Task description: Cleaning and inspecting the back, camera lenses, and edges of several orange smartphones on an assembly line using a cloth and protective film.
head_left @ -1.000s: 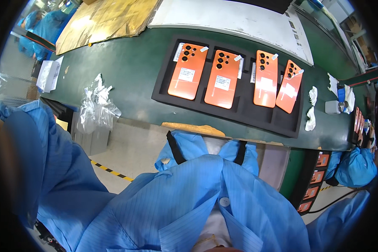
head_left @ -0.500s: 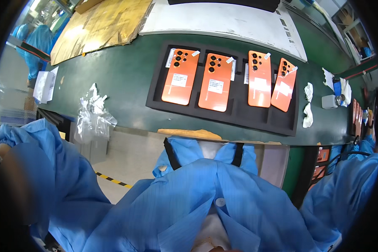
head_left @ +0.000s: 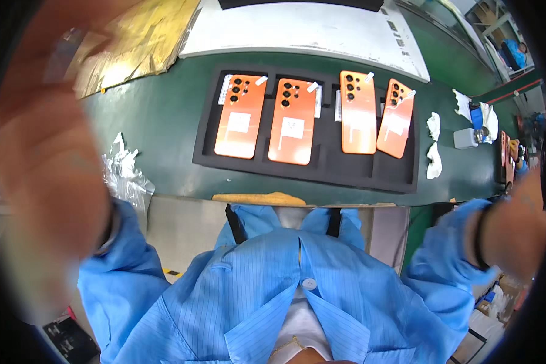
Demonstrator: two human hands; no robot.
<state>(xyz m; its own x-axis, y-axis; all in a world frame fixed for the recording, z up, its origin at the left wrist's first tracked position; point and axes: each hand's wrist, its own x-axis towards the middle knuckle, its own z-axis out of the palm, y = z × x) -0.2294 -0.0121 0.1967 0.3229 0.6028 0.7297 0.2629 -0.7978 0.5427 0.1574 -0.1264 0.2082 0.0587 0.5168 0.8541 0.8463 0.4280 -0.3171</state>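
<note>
Close to the camera, my left hand (head_left: pixel 54 164) fills the left side as a large blur, its fingers smeared by motion. My right hand (head_left: pixel 519 227) is raised at the right rim; a dark band circles the wrist, and the fingers run into the dark edge. Neither hand touches the table. Beyond them, a black foam tray (head_left: pixel 327 170) carries several orange phones, camera side up: a far-left phone (head_left: pixel 241 139), a second phone (head_left: pixel 292 142), a third phone (head_left: pixel 358 136), and a tilted far-right phone (head_left: pixel 393 136). White labels and small tabs stick to them.
Crumpled clear plastic (head_left: pixel 127 176) lies at the green table's (head_left: pixel 158 121) left front. White tissues (head_left: pixel 434 161) and a small bottle (head_left: pixel 465 138) sit right of the tray. A white board (head_left: pixel 285 30) and yellowish cardboard (head_left: pixel 133 48) lie behind. Another person's hand (head_left: pixel 514 148) shows far right.
Both my hands have risen into view at the sides, the left one sweeping close to the camera. The view has shifted slightly; the phones keep their places in the tray.
</note>
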